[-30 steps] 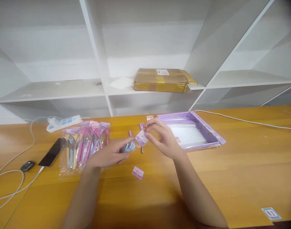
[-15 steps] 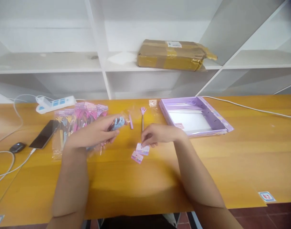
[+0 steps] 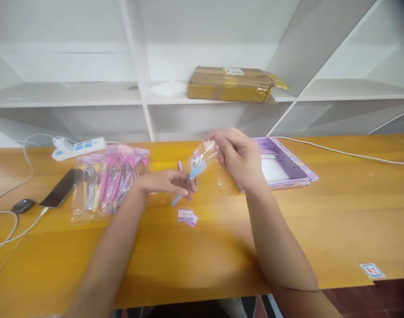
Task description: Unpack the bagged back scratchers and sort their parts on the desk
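A blue hand-shaped scratcher (image 3: 197, 168) hangs tilted between my hands above the table, its handle pointing down and left. My left hand (image 3: 178, 183) is closed around it below the blue head. My right hand (image 3: 237, 152) pinches the top of a clear plastic bag (image 3: 209, 150) around the blue head. Below them two small printed cards (image 3: 186, 215) overlap on the table. Behind the blue one is another scratcher, mostly hidden. Left of my left hand lie several bagged scratchers (image 3: 114, 176), pink, purple, yellow and blue.
A purple tray box (image 3: 293, 165) stands right of my right hand. At the left are a black phone (image 3: 61, 187), a white power strip (image 3: 79, 148), a small black device (image 3: 23, 206) and cables. A taped carton (image 3: 233, 84) rests on the shelf behind.
My left hand has moved right with the blue scratcher. My right hand has left the cards, risen and taken hold of the bag's top. The upper card now lies further left.
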Demonstrator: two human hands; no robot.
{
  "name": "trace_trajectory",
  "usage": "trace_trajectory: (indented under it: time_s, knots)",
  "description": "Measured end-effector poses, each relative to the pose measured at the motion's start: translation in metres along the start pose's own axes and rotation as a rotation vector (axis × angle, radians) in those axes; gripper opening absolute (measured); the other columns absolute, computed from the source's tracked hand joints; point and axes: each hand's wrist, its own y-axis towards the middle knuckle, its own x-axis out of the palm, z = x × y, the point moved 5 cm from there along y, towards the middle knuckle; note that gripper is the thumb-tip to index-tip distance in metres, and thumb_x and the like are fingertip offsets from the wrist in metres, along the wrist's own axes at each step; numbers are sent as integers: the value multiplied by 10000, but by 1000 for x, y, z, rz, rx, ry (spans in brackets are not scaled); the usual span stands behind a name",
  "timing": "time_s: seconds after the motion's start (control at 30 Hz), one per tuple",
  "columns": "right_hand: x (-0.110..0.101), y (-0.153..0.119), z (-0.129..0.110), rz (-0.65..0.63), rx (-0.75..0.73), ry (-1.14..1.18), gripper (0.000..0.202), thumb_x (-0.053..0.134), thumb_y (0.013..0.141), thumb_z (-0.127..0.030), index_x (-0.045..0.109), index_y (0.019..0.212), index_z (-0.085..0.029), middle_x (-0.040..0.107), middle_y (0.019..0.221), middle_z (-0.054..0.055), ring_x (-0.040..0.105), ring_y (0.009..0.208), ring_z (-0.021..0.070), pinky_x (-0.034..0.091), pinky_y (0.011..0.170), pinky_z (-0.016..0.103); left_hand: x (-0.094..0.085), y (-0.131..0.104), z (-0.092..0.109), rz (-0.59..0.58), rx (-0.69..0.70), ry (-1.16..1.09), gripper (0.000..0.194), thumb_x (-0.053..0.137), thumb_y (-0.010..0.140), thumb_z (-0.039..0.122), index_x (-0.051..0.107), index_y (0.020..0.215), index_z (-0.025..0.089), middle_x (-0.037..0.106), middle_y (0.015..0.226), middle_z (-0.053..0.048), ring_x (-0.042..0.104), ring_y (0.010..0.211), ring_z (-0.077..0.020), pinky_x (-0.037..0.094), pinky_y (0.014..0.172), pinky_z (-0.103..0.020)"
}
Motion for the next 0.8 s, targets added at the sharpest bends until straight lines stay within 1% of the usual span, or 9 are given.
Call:
trace_trajectory:
  time_s: [0.17, 0.23, 0.3, 0.4, 0.43, 0.53, 0.63, 0.7, 0.8]
  knots:
    - [-54, 9, 17, 364, -25, 64, 285, 718, 1012, -507, 794, 977, -234, 616, 734, -13, 499, 528, 106, 429, 493, 266, -8, 3, -32, -121, -72, -2, 372, 773, 954, 526, 756, 1130, 199, 766, 971, -77, 722, 942, -213, 554, 883, -338]
    - [-65, 12, 25, 405, -15, 177, 296, 737, 992, -532, 780, 998, -239, 649, 788, -6, 526, 545, 100, 454, 499, 259, -10, 5, -39, -132, -103, 23, 385, 735, 970, 561, 761, 1099, 199, 698, 848, -36, 667, 825, -182, 532, 802, -306]
    - [-62, 14, 29, 305, 1, 267, 325, 761, 962, -567, 767, 1015, -246, 682, 845, 5, 603, 637, 120, 526, 576, 268, -12, 7, -42, -95, -119, 65, 405, 687, 993, 583, 762, 1088, 196, 600, 767, 1, 582, 730, -151, 484, 719, -275]
    - [-37, 15, 32, 20, 72, 264, 363, 824, 899, -576, 751, 992, -232, 730, 932, 32, 684, 842, 172, 601, 780, 324, -14, 9, -39, -23, -122, 100, 429, 650, 1011, 590, 753, 1125, 189, 525, 747, 22, 495, 679, -130, 418, 666, -258]
    - [-32, 15, 34, -13, 95, 251, 366, 829, 892, -572, 738, 971, -226, 734, 946, 38, 690, 888, 184, 604, 831, 340, -15, 7, -36, -9, -122, 100, 435, 645, 1013, 587, 749, 1143, 185, 518, 748, 23, 479, 676, -128, 404, 661, -258]
    - [-37, 18, 43, 166, 101, 267, 355, 733, 953, -592, 666, 986, -245, 710, 954, 35, 693, 943, 194, 606, 856, 351, -17, -3, -29, 32, -148, 73, 433, 644, 1015, 551, 730, 1219, 178, 497, 749, 31, 435, 655, -120, 382, 658, -263]
    - [-50, 22, 60, 325, 108, 173, 306, 643, 999, -557, 623, 1070, -260, 678, 927, 26, 675, 843, 187, 582, 748, 326, -27, -20, -23, 142, -174, 38, 410, 640, 1014, 508, 698, 1267, 192, 525, 809, 21, 424, 651, -112, 386, 654, -267]
    - [-50, 24, 75, 260, 189, -33, 253, 633, 999, -471, 642, 1057, -225, 682, 862, 31, 640, 737, 187, 528, 688, 318, -38, -31, -18, 253, -156, 21, 389, 633, 1012, 492, 685, 1264, 199, 583, 901, -12, 466, 689, -117, 408, 660, -270]
    - [-33, 24, 103, 37, 360, -425, 158, 635, 991, -324, 686, 988, -174, 732, 840, 86, 657, 760, 223, 459, 719, 326, -50, -44, -9, 389, -108, 38, 375, 628, 1017, 477, 678, 1257, 194, 632, 1022, -56, 551, 789, -136, 460, 707, -280]
